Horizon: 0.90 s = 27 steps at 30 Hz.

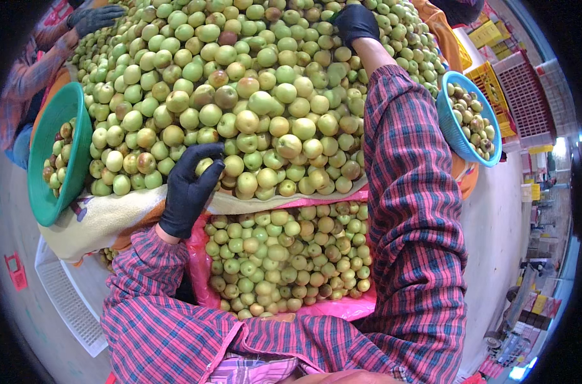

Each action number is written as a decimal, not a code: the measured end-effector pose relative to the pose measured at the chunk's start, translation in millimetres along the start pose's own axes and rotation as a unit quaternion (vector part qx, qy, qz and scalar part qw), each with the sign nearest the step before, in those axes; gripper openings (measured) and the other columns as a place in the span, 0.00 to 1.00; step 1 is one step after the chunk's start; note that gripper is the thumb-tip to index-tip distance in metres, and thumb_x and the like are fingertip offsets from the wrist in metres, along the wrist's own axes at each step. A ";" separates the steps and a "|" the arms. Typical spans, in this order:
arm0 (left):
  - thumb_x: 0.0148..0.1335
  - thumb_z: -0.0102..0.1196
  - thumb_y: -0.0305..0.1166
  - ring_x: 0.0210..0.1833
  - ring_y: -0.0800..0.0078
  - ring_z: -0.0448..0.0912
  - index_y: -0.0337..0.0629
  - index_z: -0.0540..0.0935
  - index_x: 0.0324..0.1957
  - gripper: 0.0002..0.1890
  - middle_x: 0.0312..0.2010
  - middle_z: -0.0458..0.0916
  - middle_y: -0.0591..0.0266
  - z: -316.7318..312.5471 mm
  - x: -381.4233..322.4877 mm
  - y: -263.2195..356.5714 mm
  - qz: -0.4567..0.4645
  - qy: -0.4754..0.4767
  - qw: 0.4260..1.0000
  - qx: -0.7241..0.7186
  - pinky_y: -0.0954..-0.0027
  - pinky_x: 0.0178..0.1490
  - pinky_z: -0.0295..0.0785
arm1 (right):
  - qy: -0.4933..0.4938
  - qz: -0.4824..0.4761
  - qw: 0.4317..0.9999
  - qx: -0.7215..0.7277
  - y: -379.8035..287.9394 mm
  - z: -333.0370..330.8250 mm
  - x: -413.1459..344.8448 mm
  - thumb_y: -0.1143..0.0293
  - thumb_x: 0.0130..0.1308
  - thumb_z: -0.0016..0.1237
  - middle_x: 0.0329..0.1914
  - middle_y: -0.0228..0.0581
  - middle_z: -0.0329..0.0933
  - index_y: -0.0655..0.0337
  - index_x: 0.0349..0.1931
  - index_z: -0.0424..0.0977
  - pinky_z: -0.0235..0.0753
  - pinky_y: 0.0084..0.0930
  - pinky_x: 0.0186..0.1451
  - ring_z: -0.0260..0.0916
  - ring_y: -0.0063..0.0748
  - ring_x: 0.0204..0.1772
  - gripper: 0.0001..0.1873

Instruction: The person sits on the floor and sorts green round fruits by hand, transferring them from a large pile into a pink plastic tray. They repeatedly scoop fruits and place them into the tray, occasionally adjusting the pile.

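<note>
A large heap of green jujubes (pixel 260 103), several of them browned, covers the table before me. My left hand (pixel 189 189), in a black glove, is at the heap's near edge with thumb and fingers curved; a jujube shows in the gap, and whether it is gripped I cannot tell. At the far right of the heap my right hand (pixel 357 24), also black-gloved, reaches down among the fruit with its fingertips hidden. Below the near edge, between my arms, sits a container lined with pink plastic (pixel 199 269), filled with jujubes.
A green basin (pixel 83 158) with browned jujubes stands left, a blue basket (pixel 443 120) of them right. A towel (pixel 113 211) covers the table edge. A co-worker's gloved hand (pixel 96 20) touches the heap at upper left. A white crate (pixel 70 293) is on the floor; stacked crates (pixel 524 98) stand right.
</note>
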State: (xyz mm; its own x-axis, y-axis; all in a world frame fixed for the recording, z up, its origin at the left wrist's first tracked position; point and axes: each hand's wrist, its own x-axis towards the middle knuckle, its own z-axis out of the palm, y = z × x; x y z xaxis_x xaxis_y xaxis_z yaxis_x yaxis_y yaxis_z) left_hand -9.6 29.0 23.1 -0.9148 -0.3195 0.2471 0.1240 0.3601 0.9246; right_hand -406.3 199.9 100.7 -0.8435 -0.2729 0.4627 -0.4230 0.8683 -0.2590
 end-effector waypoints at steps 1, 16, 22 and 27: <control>0.58 0.56 0.25 0.47 0.73 0.76 0.37 0.77 0.46 0.12 0.42 0.78 0.60 0.0 -0.7 0.1 0.000 0.001 1.000 0.000 0.72 0.52 0.69 | -0.019 0.005 1.000 -0.007 0.3 -3.5 -0.1 0.64 0.56 0.46 0.32 0.57 0.77 0.63 0.37 0.72 0.75 0.45 0.41 0.76 0.57 0.39 0.13; 0.59 0.54 0.23 0.46 0.76 0.75 0.37 0.78 0.46 0.12 0.41 0.79 0.63 2.6 0.6 0.2 -0.014 0.009 1.000 0.001 0.73 0.52 0.69 | -0.262 0.301 0.852 0.339 174.4 -211.5 -287.5 0.70 0.57 0.53 0.25 0.30 0.73 0.64 0.36 0.75 0.71 0.17 0.28 0.70 0.20 0.25 0.09; 0.62 0.53 0.25 0.48 0.76 0.74 0.37 0.78 0.47 0.12 0.45 0.78 0.64 5.9 0.4 -14.7 -0.043 0.020 0.998 -0.038 0.74 0.55 0.68 | -0.322 0.132 0.936 -0.057 287.6 -198.8 -405.2 0.69 0.49 0.50 0.34 0.54 0.77 0.61 0.33 0.78 0.72 0.46 0.44 0.72 0.60 0.37 0.11; 0.62 0.54 0.29 0.38 0.87 0.73 0.43 0.78 0.50 0.14 0.44 0.78 0.70 6.8 1.3 -13.2 -0.049 0.024 0.998 -0.035 0.86 0.34 0.68 | -0.301 0.316 0.891 0.127 266.3 -200.3 -396.0 0.67 0.57 0.54 0.29 0.39 0.78 0.56 0.59 0.69 0.75 0.26 0.32 0.74 0.25 0.28 0.26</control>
State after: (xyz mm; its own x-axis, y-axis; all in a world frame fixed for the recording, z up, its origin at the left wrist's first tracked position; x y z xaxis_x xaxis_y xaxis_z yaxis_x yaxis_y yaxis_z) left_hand -15.0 29.8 9.3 -0.9044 -0.3924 0.1675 0.0640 0.2633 0.9626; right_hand -118.6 622.2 18.4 -0.9321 -0.0012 -0.3621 0.2032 0.8259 -0.5259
